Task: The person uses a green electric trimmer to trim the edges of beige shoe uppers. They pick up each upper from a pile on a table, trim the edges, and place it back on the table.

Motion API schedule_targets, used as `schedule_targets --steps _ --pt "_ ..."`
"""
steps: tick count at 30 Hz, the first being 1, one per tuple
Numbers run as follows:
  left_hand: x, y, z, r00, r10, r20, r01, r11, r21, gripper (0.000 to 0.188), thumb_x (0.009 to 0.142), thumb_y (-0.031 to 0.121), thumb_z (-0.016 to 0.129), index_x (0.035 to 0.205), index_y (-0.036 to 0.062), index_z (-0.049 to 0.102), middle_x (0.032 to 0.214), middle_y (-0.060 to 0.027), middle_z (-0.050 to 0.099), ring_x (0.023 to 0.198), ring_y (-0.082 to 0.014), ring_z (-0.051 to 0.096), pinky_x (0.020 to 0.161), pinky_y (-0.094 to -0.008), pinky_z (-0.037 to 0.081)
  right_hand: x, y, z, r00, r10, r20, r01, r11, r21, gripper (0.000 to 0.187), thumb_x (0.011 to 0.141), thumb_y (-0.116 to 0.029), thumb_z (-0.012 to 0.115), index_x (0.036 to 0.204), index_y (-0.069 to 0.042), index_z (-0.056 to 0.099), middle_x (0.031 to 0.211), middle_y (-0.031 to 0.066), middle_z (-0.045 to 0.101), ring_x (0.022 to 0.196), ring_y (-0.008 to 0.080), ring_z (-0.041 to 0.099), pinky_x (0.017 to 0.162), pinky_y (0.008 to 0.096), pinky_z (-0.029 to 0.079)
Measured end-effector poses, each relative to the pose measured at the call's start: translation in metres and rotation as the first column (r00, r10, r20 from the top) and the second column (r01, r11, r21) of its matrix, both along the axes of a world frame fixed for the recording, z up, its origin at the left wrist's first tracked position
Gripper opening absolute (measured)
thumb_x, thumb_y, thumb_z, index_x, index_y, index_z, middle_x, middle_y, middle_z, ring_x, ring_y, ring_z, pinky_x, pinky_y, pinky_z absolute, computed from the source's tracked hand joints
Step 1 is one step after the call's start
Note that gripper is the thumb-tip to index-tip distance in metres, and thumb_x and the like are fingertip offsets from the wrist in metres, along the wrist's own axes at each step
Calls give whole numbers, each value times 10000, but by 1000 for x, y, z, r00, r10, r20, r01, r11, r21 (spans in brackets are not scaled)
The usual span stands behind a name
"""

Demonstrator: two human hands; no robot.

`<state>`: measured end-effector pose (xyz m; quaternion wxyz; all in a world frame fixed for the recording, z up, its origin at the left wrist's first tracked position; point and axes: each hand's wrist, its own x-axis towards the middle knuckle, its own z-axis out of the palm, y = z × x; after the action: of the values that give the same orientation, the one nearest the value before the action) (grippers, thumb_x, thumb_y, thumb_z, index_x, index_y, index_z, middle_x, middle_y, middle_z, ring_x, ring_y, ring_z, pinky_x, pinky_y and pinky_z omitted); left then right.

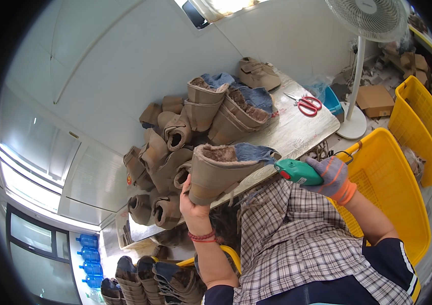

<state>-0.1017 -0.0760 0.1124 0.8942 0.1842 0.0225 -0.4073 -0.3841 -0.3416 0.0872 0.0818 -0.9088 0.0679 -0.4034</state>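
My left hand [194, 206], bare, with red bands at the wrist, grips a tan boot upper [218, 175] by its lower side. Brown fur lines the upper's opening, and a blue fuzzy flap extends to the right. In a grey and orange glove, my right hand [335, 179] is wrapped round a green handheld power tool [302, 172] with a red part at its front. The tool's front end points toward the blue flap, close to it; whether they touch I cannot tell. A dark cord shows behind the glove.
More tan uppers [175, 129] are heaped on the table [302, 132] beyond my left hand. Red-handled scissors [308, 105] lie at the table's far right. A yellow basket [396, 178] stands by my right arm, and a white fan [361, 76] behind the table. Stacked uppers [178, 282] sit lower left.
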Motion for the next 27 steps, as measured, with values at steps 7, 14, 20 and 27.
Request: schedule_targets --steps 7,14,20,27 --pt "-8 -8 -10 994 -107 -30 98 973 -208 301 955 160 463 1178 -14 566 1207 -181 602 1108 -338 572 978 -479 442 8 1 1 993 99 57 -100 995 17 615 595 -409 836 1067 -71 634 603 29 582 508 209 556 500 328 440" --pt "-26 -20 2 998 -47 -35 45 997 -56 326 965 187 478 1217 -11 540 1241 -173 580 1152 -332 545 997 -482 426 14 15 7 988 114 107 -118 992 35 643 560 -422 849 1063 -78 645 638 46 598 548 215 568 514 322 454" --pt "-54 -25 15 973 137 187 -133 991 -32 373 969 191 498 1296 13 486 1312 -138 533 1200 -314 511 1029 -475 399 19 30 15 993 114 -9 -108 961 256 617 583 -418 844 1056 -75 648 711 89 647 609 274 620 573 350 508" --pt "-71 -27 5 794 219 567 -228 972 -56 398 977 115 466 1364 40 411 1380 -121 465 1245 -294 473 1048 -483 395 26 42 33 973 233 -4 -196 826 529 596 626 -418 831 1081 -81 644 785 138 674 693 299 662 626 350 530"
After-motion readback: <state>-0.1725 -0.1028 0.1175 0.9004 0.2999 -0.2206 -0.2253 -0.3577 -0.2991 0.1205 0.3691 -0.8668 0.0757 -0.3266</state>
